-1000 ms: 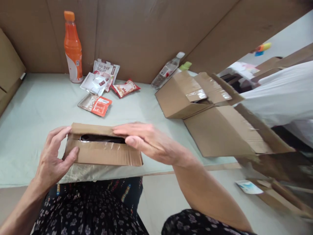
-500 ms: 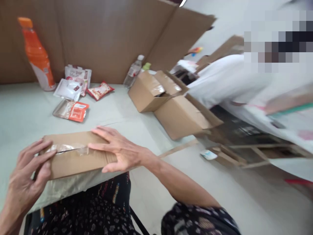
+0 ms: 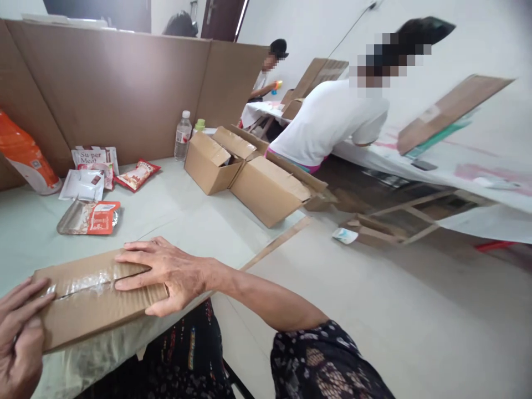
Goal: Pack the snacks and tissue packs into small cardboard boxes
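A closed cardboard box (image 3: pixel 95 310) lies at the table's near edge, clear tape along its top seam. My left hand (image 3: pixel 22 327), partly cut off by the frame, grips the box's left end, its fingers over the top and its thumb bent at the side. Across the right end of the top lies my right hand (image 3: pixel 170 274), open, fingers spread over the flaps and seam. Beyond the box are an orange and silver pouch (image 3: pixel 93 217), a white sachet (image 3: pixel 83 184), a red snack packet (image 3: pixel 138 175) and a "Super Meal" packet (image 3: pixel 95 157).
An orange bottle (image 3: pixel 29 155) stands at left before a cardboard screen (image 3: pixel 133 83). At the back are a clear bottle (image 3: pixel 183 136) and open cardboard boxes (image 3: pixel 266 191) at the table's right edge. A person in white (image 3: pixel 324 122) sits beyond, by another table.
The view has swung right and up, so the table's things sit further left and more of the room and people shows. Both hands stay on the box.
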A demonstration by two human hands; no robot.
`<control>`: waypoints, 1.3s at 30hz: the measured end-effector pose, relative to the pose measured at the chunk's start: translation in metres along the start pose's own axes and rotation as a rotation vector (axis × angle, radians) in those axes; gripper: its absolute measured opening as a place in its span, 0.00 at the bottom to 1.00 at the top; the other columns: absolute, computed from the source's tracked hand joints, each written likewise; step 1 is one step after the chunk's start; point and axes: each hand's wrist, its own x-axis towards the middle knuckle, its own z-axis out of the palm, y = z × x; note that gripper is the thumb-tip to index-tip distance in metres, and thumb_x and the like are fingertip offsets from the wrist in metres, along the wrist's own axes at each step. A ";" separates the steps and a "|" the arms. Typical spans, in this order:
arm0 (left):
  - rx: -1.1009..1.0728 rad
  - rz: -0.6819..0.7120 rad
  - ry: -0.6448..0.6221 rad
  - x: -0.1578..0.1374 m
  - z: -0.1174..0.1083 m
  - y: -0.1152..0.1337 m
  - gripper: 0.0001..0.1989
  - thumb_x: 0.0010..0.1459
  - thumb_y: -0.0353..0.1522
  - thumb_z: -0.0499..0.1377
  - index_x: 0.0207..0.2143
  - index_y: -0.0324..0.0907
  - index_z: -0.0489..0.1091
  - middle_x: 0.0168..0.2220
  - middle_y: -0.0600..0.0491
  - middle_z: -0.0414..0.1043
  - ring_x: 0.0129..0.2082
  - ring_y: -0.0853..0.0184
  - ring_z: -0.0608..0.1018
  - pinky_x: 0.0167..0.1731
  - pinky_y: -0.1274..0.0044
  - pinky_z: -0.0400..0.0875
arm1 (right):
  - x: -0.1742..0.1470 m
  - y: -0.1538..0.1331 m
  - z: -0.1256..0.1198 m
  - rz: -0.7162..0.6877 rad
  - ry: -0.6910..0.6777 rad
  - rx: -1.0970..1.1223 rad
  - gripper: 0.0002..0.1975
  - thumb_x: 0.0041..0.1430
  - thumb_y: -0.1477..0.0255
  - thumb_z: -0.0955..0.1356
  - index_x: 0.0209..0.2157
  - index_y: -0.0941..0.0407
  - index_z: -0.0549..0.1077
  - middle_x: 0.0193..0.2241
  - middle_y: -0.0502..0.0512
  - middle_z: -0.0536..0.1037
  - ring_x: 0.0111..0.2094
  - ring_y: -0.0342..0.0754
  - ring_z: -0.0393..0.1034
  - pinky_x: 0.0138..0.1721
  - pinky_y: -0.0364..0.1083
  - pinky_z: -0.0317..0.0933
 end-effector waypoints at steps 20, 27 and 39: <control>0.176 0.275 -0.414 -0.042 0.118 0.002 0.18 0.68 0.38 0.56 0.57 0.45 0.71 0.63 0.37 0.69 0.54 0.48 0.81 0.42 0.61 0.83 | -0.245 0.100 -0.060 1.224 0.487 -0.503 0.27 0.61 0.61 0.68 0.60 0.52 0.77 0.64 0.64 0.72 0.67 0.65 0.62 0.64 0.66 0.58; 0.199 0.441 -0.420 -0.049 0.118 -0.008 0.19 0.67 0.37 0.57 0.59 0.47 0.71 0.63 0.42 0.73 0.57 0.50 0.79 0.47 0.62 0.80 | -0.232 0.101 -0.046 1.255 0.598 -0.739 0.23 0.65 0.59 0.67 0.57 0.51 0.78 0.64 0.64 0.72 0.68 0.67 0.58 0.65 0.68 0.51; 0.112 0.112 -0.662 -0.064 0.109 0.046 0.20 0.62 0.32 0.61 0.57 0.40 0.72 0.66 0.35 0.68 0.66 0.44 0.70 0.62 0.51 0.69 | -0.111 0.059 0.081 0.731 0.391 -0.322 0.20 0.68 0.60 0.64 0.51 0.55 0.80 0.62 0.67 0.74 0.63 0.65 0.68 0.60 0.65 0.64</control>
